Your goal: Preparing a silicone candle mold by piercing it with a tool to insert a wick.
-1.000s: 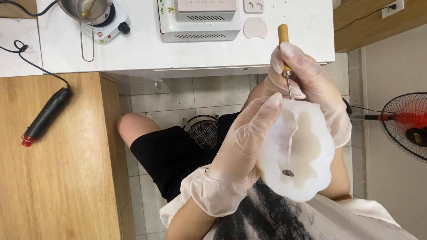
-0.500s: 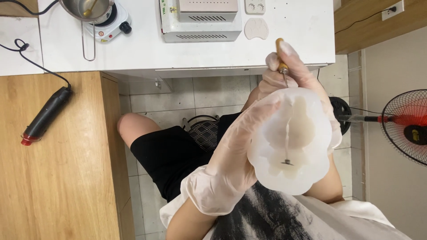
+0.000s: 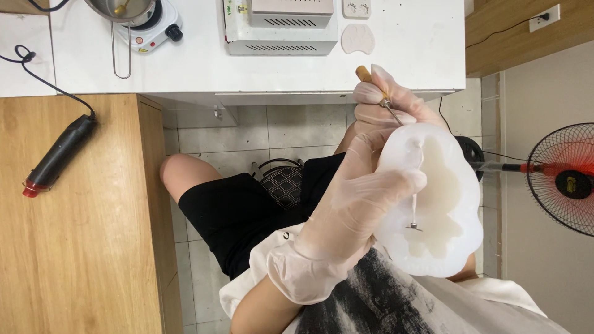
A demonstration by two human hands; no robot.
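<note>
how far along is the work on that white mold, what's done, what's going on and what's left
Done: the white silicone mold is off the table, gripped by the gloved left hand, cavity up. In hand: the right hand holds a wooden-handled metal tool whose thin shaft reaches into the cavity, with a small metal tab at its lower end. Left: the cavity looks unfilled; the pot on the hotplate sits apart.

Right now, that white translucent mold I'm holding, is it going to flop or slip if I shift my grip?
The mold looks thick-walled and rubbery, so it probably flexes rather than flops. The gloved left hand wraps one edge only, so it may sag slightly. Its glossy surface against the glove could be somewhat slippery.
</note>
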